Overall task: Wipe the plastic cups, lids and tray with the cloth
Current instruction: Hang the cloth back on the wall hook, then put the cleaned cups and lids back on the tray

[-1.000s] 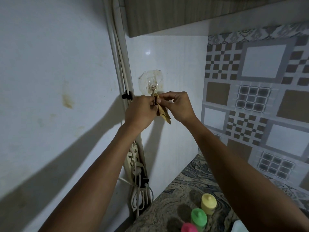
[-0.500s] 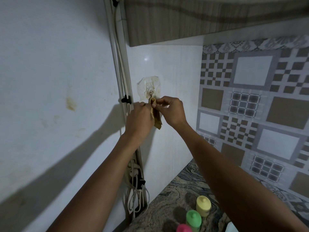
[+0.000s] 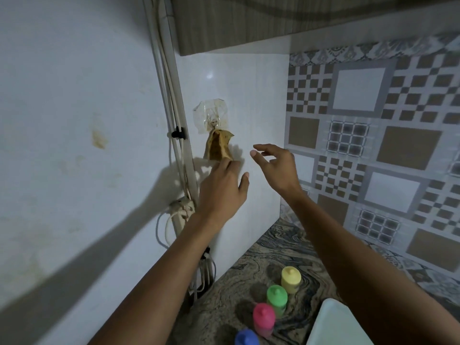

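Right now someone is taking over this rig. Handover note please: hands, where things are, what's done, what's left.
Left hand: open, fingertips just below the cloth, gripping nothing.
Right hand: open, in the air beside it, empty.
The cloth hangs from the wall hook.
Yellow cup, green cup, pink cup and blue cup stand lidded in a row on the counter. What looks like the white tray is beside them.
Done: cloth hung.
Left: wiping can't be confirmed from this frame, so check the cups, lids and tray.
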